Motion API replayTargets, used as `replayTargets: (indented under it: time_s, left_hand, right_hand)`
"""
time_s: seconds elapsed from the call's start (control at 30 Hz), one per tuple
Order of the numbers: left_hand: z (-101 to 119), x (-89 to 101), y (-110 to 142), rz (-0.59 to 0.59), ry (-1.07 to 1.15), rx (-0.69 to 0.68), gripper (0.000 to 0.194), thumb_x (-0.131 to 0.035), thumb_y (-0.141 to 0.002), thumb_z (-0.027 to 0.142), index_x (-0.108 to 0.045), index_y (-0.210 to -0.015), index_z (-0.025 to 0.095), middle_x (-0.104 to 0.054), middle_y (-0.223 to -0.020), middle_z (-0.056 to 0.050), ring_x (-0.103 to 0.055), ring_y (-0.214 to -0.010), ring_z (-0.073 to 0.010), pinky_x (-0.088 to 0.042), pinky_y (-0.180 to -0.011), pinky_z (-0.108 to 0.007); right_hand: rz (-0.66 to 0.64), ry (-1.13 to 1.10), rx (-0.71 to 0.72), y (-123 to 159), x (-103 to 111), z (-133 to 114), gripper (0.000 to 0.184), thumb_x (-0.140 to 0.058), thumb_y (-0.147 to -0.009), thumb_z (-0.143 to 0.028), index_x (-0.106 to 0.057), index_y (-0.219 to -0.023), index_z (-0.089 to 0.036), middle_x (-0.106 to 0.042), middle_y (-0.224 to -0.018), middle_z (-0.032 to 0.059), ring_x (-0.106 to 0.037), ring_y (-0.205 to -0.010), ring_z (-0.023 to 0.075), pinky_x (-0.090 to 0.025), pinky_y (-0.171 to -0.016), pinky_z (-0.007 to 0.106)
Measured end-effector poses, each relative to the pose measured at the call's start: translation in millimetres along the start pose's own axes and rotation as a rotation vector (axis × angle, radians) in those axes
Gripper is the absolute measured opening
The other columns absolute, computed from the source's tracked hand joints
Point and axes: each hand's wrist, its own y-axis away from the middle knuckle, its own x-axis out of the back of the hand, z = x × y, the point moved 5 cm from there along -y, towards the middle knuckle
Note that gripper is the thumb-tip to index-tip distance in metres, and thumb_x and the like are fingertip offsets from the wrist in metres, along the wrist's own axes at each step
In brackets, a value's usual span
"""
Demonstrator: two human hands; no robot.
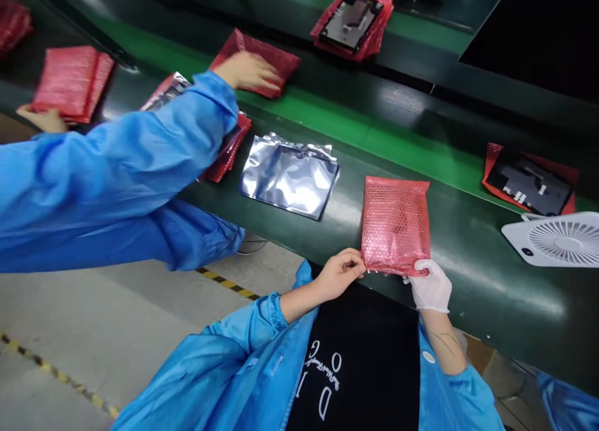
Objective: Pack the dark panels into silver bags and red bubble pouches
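A pink bubble-wrap bag (395, 222) lies flat on the dark near ledge of the line, its open end toward me. My bare left hand (337, 274) pinches the bag's near left corner, fingers closed on it. My right hand (431, 286), in a white glove, grips the bag's near right corner. To the left of the bag lies a small stack of silver anti-static bags (290, 176), apart from both hands.
A co-worker in blue sleeves reaches across from the left, one hand (248, 71) on a red bag (269, 57) on the green belt (374, 135), the other hand (44, 119) by a red stack (70, 82). Black boards on red bags (531, 183) (353, 22) lie further off. A white fan (559, 239) sits right.
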Motion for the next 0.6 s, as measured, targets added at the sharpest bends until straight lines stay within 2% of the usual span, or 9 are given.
replayTargets:
  time_s: [0.07, 0.17, 0.2, 0.27, 0.33, 0.4, 0.47, 0.53, 0.6]
  left_hand:
    - [4.0, 5.5, -20.4, 0.042, 0.037, 0.003, 0.054, -0.088, -0.09, 0.065, -0.065, -0.095, 0.017, -0.065, -0.104, -0.004, -0.067, -0.087, -0.0135, -0.059, -0.082, -0.028]
    - [14.8, 8.9, -65.4, 0.056, 0.09, 0.068, 0.067, -0.099, -0.078, 0.055, -0.057, -0.119, 0.021, -0.07, -0.093, 0.001, -0.067, -0.076, -0.0129, -0.056, -0.072, -0.025]
    - [21.5, 9.3, -81.2, 0.04, 0.084, 0.081, 0.071, -0.098, -0.079, 0.051, -0.056, -0.128, 0.022, -0.071, -0.09, 0.002, -0.067, -0.071, -0.0128, -0.054, -0.068, -0.024]
    - [40.9, 15.3, -110.2, 0.046, 0.057, 0.052, 0.069, -0.09, -0.088, 0.045, -0.053, -0.141, 0.021, -0.072, -0.087, 0.002, -0.065, -0.063, -0.0128, -0.051, -0.061, -0.024]
    - [68.3, 32.8, -135.6, 0.136, 0.032, -0.047, 0.064, -0.082, -0.095, 0.04, -0.052, -0.148, 0.02, -0.071, -0.083, 0.003, -0.064, -0.059, -0.0127, -0.049, -0.058, -0.023]
    - [103.9, 62.8, -159.5, 0.28, -0.005, -0.185, 0.059, -0.079, -0.098, 0.036, -0.053, -0.149, 0.019, -0.069, -0.08, 0.004, -0.065, -0.06, -0.0126, -0.05, -0.059, -0.023]
    - [150.3, 103.5, -183.6, 0.429, -0.075, -0.367, 0.05, -0.078, -0.098, 0.03, -0.057, -0.142, 0.018, -0.07, -0.083, 0.003, -0.068, -0.068, -0.0135, -0.054, -0.065, -0.024]
    - [206.0, 151.6, -206.3, 0.545, -0.185, -0.588, 0.034, -0.077, -0.097, 0.022, -0.063, -0.127, 0.017, -0.076, -0.102, -0.004, -0.073, -0.086, -0.0155, -0.06, -0.082, -0.027]
    - [259.9, 206.9, -223.9, 0.691, -0.323, -0.734, 0.017, -0.071, -0.097, 0.014, -0.065, -0.113, 0.016, -0.076, -0.11, -0.007, -0.073, -0.099, -0.0167, -0.059, -0.096, -0.029]
  right_hand:
    - [-0.132, -0.003, -0.015, -4.4, -6.3, -0.5, 0.026, -0.075, -0.068, -0.043, -0.057, -0.076, -0.026, -0.067, -0.056, 0.0009, -0.067, -0.052, 0.0241, -0.055, -0.061, 0.035]
    - [-0.324, -0.137, -0.01, -6.9, -16.0, -0.7, 0.035, -0.085, -0.075, -0.047, -0.059, -0.084, -0.025, -0.069, -0.058, -0.0002, -0.069, -0.051, 0.0243, -0.057, -0.06, 0.035]
    - [-0.339, -0.23, 0.0, -8.8, -16.2, -0.2, 0.04, -0.086, -0.08, -0.052, -0.061, -0.095, -0.025, -0.072, -0.063, 0.0002, -0.07, -0.052, 0.0245, -0.059, -0.06, 0.037]
    - [-0.276, -0.404, 0.034, -15.8, -10.7, 3.2, 0.056, -0.083, -0.088, -0.063, -0.062, -0.122, -0.024, -0.081, -0.086, 0.005, -0.073, -0.057, 0.0245, -0.061, -0.057, 0.039]
    - [-0.189, -0.464, 0.082, -23.9, -2.3, 9.4, 0.065, -0.081, -0.092, -0.067, -0.058, -0.137, -0.025, -0.083, -0.111, 0.0117, -0.075, -0.061, 0.0229, -0.063, -0.055, 0.039]
    - [-0.131, -0.417, 0.116, -30.1, 4.0, 16.1, 0.058, -0.081, -0.095, -0.067, -0.064, -0.129, -0.023, -0.083, -0.114, 0.0141, -0.072, -0.058, 0.0201, -0.061, -0.051, 0.037]
    - [-0.089, -0.363, 0.138, -32.6, 7.3, 20.3, 0.049, -0.078, -0.098, -0.065, -0.069, -0.116, -0.02, -0.083, -0.097, 0.0117, -0.067, -0.052, 0.0181, -0.059, -0.049, 0.035]
    - [-0.062, -0.328, 0.157, -31.8, 7.1, 20.5, 0.046, -0.073, -0.102, -0.064, -0.073, -0.107, -0.019, -0.078, -0.081, 0.008, -0.063, -0.049, 0.0177, -0.059, -0.049, 0.035]
    - [-0.067, -0.286, 0.165, -29.3, 3.4, 17.6, 0.049, -0.072, -0.103, -0.066, -0.075, -0.101, -0.018, -0.073, -0.071, 0.0057, -0.063, -0.048, 0.0179, -0.059, -0.049, 0.034]
